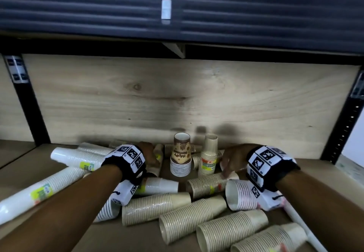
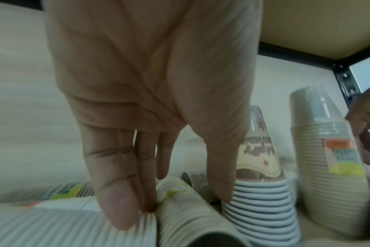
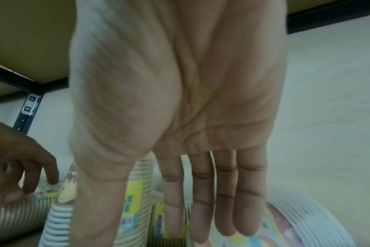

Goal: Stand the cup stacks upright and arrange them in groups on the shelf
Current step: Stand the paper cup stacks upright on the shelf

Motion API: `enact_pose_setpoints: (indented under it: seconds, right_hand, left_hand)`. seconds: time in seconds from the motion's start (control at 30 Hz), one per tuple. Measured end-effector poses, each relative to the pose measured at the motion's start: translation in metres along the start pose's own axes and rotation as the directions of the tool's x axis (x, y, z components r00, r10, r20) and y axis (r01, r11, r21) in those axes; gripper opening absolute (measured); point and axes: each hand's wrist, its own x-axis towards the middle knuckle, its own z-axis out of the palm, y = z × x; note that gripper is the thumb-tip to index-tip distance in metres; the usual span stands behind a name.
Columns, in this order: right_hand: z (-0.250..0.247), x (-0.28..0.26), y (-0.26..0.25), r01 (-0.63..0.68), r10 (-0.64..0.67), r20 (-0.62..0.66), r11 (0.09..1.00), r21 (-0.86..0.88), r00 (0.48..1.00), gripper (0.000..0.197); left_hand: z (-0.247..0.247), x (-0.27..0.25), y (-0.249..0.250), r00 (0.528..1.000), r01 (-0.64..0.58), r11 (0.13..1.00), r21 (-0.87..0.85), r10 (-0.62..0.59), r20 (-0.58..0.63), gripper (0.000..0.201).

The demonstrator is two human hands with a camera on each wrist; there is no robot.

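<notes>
Left hand (image 2: 150, 93) released, fingertips (image 2: 120, 212) touching a lying beige stack (image 2: 180, 208); right hand (image 3: 175, 100) released, fingers straight above a pink-printed stack (image 3: 289, 234).

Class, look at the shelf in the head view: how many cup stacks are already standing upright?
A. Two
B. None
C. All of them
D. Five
A: only the brown-printed stack and the beige stack beside it stand upright near the back panel; every other stack in view lies on its side on the shelf.
</notes>
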Motion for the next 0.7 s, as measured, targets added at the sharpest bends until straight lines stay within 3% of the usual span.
enact_pose_setpoints:
  seconds: [0.13,0.23,0.33,0.43,0.53,0.63,0.7]
  right_hand:
    - [0.006,0.015,0.000,-0.021,0.030,0.143,0.997,-0.069,0.989,0.055]
    - [0.009,0.029,-0.001,-0.013,0.020,0.114,0.998,-0.063,0.993,0.056]
    - [0.014,0.036,-0.006,0.029,0.002,0.255,0.992,-0.121,0.967,0.061]
    - [0.015,0.046,0.000,0.043,-0.032,0.136,0.996,-0.074,0.990,0.067]
    - [0.016,0.050,0.008,0.103,-0.089,0.262,0.994,-0.041,0.961,0.065]
    - [0.009,0.042,0.010,0.100,-0.093,0.156,0.994,-0.037,0.983,0.064]
    - [0.007,0.040,0.012,0.108,-0.103,0.163,0.994,-0.023,0.981,0.062]
  left_hand:
    - [-0.002,0.011,0.006,1.000,0.000,0.997,0.082,0.001,-0.017,0.059]
    - [-0.003,0.024,0.004,0.999,-0.004,0.997,0.074,0.006,-0.031,0.059]
    - [-0.002,0.035,0.004,0.999,-0.027,0.999,0.046,0.026,0.025,0.047]
    - [-0.004,0.042,0.009,0.997,-0.038,0.999,0.018,0.036,0.075,0.044]
    - [-0.005,0.049,0.007,0.997,-0.029,1.000,-0.003,0.029,0.070,0.037]
    - [-0.009,0.049,0.002,0.998,-0.012,1.000,-0.026,0.013,0.059,0.039]
    - [-0.013,0.045,0.003,0.998,0.008,1.000,-0.029,-0.006,0.063,0.041]
